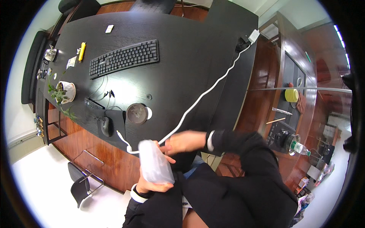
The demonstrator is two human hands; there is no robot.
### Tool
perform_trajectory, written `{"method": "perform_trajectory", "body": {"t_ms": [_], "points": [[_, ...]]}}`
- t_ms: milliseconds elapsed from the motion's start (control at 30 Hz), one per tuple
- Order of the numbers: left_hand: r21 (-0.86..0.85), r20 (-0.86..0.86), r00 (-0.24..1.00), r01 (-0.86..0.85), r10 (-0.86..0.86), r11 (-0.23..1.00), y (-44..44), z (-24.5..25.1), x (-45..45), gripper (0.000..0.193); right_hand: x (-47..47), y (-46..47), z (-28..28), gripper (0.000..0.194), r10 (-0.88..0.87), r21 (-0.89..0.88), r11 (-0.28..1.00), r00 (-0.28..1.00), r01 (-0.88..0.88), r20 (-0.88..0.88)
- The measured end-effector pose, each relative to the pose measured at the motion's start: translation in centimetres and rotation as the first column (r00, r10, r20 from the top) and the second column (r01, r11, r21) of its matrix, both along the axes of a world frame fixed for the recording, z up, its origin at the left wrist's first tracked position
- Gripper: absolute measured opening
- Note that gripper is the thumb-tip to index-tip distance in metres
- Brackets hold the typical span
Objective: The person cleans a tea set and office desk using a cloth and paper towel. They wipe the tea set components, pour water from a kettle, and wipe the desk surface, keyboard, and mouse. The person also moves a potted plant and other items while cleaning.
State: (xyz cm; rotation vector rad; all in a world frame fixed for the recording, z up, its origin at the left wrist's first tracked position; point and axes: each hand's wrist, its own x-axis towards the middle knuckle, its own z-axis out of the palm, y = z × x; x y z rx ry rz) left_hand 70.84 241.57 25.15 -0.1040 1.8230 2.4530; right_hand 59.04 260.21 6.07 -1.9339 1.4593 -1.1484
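My left hand [152, 185] grips a translucent white plastic container [156, 166] in front of my body, just beyond the desk's near edge. Its fingers wrap around the container from below and behind. My right hand [186, 141] is blurred with motion, its fingertips close to the container's right side. Whether those fingers hold anything is unclear. A white cable [202, 95] runs from a white power adapter [253, 36] down to my hands and passes behind the container. Its loose connector end [118, 133] emerges on the left, over the mouse pad.
On the black desk [188, 57] lie a keyboard [125, 58], a mouse [106, 126], a round brown dish [137, 113] and a yellow utility knife [82, 52]. A potted plant [67, 91] stands at the left. A chair [79, 182] is on the floor at lower left.
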Motion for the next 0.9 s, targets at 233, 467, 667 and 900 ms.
{"method": "perform_trajectory", "body": {"t_ms": [233, 467, 667, 900], "points": [[0.0, 0.036, 0.999, 0.011, -0.011, 1.0, 1.6, -0.1, -1.5, 0.13, -39.3, 7.9, -2.2, 0.046, -0.801, -0.117, 0.488, 0.391, 0.865, -0.454], [-0.032, -0.04, 0.997, 0.068, -0.069, 0.997, 2.2, -1.5, -4.8, 0.117, -45.8, 2.9, -9.4, 0.055, -0.876, -0.226, 0.129, 0.004, 0.965, -0.482], [-0.261, -0.081, 0.98, 0.157, -0.183, 0.952, 3.1, -0.7, -7.4, 0.125, -30.4, -3.6, -5.3, 0.06, -0.751, -0.111, 0.54, 0.417, 0.835, -0.512], [0.009, -0.062, 0.989, 0.139, -0.138, 0.99, 8.0, -1.9, -9.6, 0.106, -2.9, -7.9, -1.8, 0.054, -0.265, 0.345, 0.719, 0.698, 0.603, -0.666]]}}
